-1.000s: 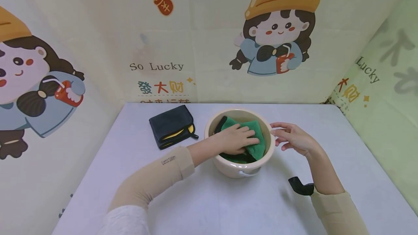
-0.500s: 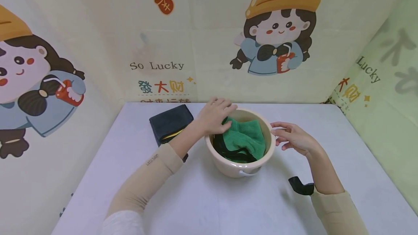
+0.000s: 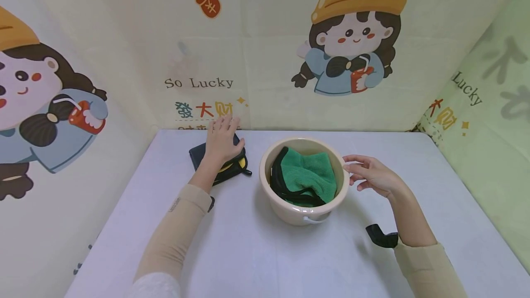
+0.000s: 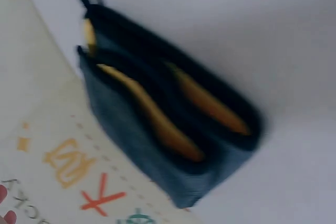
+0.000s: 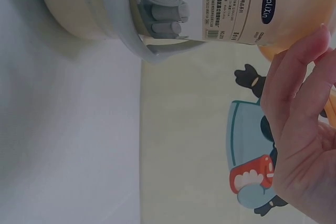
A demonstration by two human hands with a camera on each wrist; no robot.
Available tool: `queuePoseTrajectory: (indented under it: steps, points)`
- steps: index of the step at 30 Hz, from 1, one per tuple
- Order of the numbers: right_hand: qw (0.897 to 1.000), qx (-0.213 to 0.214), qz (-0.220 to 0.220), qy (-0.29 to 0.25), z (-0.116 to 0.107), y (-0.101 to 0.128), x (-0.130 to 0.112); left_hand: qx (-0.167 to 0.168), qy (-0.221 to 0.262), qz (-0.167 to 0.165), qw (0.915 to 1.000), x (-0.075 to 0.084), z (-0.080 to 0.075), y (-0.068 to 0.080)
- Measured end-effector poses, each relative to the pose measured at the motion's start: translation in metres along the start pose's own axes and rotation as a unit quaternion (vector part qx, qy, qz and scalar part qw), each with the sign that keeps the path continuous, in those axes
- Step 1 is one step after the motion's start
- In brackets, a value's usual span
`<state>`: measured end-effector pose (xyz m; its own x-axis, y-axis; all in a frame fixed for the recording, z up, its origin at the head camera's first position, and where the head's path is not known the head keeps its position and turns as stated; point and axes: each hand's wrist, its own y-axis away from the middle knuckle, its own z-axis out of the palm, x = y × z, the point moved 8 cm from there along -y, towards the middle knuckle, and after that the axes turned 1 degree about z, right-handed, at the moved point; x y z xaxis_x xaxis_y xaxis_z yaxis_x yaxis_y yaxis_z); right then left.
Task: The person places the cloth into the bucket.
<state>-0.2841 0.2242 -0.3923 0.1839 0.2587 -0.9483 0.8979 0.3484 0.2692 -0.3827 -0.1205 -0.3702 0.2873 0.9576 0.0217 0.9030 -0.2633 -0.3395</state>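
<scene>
On a pale table point(image 3: 256, 252), a cream basin point(image 3: 290, 213) holds a green cloth point(image 3: 308, 176). Left of the basin, a folded dark cloth point(image 3: 207, 155) with yellow lining lies flat; the left hand point(image 3: 221, 144) rests over it, fingers extended, gripping nothing. The right hand point(image 3: 370, 174) hovers relaxed at the basin's right rim. A clean lift likely needs all folded layers pinched together.

The left hand point(image 3: 221, 141) is leaving the green cloth point(image 3: 308, 174) in the basin point(image 3: 298, 213) and is now settling over the dark folded cloth point(image 3: 203, 155).
</scene>
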Motion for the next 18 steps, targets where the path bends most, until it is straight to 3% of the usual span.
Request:
queuePoseTrajectory:
  steps: [7,12,18]
  points:
    - [1.0,0.001,0.001,0.0,0.0,0.0,0.001,-0.065,-0.005,-0.044,0.9969,-0.035,0.044,0.023]
    - [1.0,0.002,0.0,0.001,0.0,0.001,0.0,-0.105,0.004,-0.054,0.993,-0.046,0.071,0.041]
    - [1.0,0.001,0.002,-0.003,0.001,0.001,-0.001,-0.178,0.006,-0.053,0.9825,-0.052,0.097,0.056]
